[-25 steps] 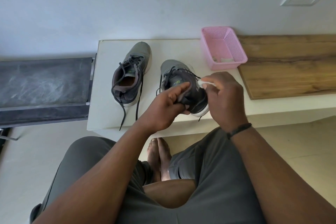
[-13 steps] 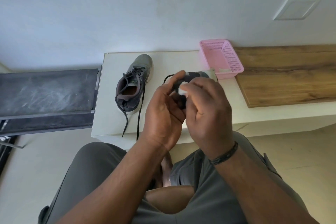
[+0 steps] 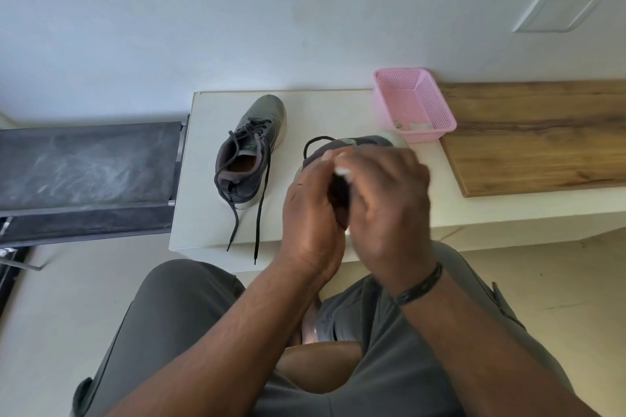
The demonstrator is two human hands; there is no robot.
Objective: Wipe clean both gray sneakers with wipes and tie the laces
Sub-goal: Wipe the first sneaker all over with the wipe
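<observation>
The gray sneaker (image 3: 352,145) in the person's hands is lifted up in front of the person, above the near edge of the white table (image 3: 338,112). Most of it hides behind the hands; only its top edge and one loop of black lace (image 3: 313,142) show. The left hand (image 3: 311,210) curls its fingers around the near end of the shoe and holds it. The right hand (image 3: 386,203) pinches a small white wipe (image 3: 342,171) against the shoe, and it looks blurry.

A shoe like this is probably light, with soft cloth on top and a firmer sole. The soft top would bend if squeezed, so the heel or the sole seems the best place to hold it. The wipe is thin and floppy, and probably wet, so it could slip or bunch up.

The other gray sneaker (image 3: 250,152) sits flat on the table to the left, well apart, with its laces (image 3: 259,213) loose and hanging over the edge. A pink basket (image 3: 437,105) stands at the back right of the table, beside a wooden board (image 3: 542,135).
</observation>
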